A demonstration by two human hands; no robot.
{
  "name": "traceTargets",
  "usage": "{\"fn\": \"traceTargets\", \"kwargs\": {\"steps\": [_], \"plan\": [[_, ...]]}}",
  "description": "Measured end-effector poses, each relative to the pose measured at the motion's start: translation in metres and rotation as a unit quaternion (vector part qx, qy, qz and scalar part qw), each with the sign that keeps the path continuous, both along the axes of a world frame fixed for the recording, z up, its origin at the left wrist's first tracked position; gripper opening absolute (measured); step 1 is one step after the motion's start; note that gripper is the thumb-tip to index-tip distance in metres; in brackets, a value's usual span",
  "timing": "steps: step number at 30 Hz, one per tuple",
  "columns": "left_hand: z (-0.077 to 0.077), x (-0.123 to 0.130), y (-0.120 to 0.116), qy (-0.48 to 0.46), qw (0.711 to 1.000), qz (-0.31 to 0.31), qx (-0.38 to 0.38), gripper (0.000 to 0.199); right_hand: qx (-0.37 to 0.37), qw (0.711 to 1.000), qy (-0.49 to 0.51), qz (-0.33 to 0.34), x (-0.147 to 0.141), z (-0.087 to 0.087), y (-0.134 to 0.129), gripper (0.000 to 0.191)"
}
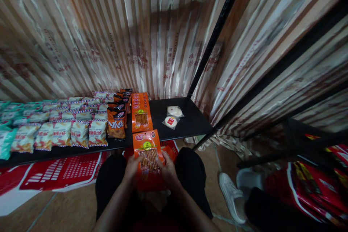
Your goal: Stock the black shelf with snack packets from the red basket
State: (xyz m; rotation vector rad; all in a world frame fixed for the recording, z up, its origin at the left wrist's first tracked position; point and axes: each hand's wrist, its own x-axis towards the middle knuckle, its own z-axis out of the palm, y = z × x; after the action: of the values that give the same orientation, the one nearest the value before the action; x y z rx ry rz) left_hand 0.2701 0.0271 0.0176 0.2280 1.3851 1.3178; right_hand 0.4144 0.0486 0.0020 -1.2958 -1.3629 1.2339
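An orange snack packet [148, 154] with a clear window over brown sticks is held upright between both hands, just in front of the shelf edge. My left hand [133, 166] grips its left side and my right hand [166, 168] its right side, thumbs on the front. Right behind it on the black shelf [187, 127] lies a row of matching orange packets [141, 117], overlapping one another. To their left stand black-and-orange bags [116, 125]. Two round white items in clear wrap [171, 121] lie on the shelf further right.
Rows of white snack bags [79, 132] and green bags [7, 139] fill the shelf's left side. A black upright post [210, 49] rises at the shelf's right. Below lies a red-and-white bag [59, 170]. Another person's white shoe [231, 197] and red packages [318, 188] are at the right.
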Motion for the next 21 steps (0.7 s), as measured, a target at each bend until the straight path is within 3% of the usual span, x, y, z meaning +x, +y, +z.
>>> {"fn": "traceTargets", "kwargs": {"steps": [5, 21], "plan": [[0.000, -0.003, 0.006, -0.044, 0.999, -0.015, 0.010, 0.021, 0.019, 0.999, -0.047, 0.011, -0.004, -0.006, 0.008, 0.043], [0.005, -0.022, 0.035, 0.059, 0.998, 0.010, 0.017, 0.015, 0.025, 0.990, -0.135, 0.021, -0.014, -0.008, 0.034, 0.043]]}}
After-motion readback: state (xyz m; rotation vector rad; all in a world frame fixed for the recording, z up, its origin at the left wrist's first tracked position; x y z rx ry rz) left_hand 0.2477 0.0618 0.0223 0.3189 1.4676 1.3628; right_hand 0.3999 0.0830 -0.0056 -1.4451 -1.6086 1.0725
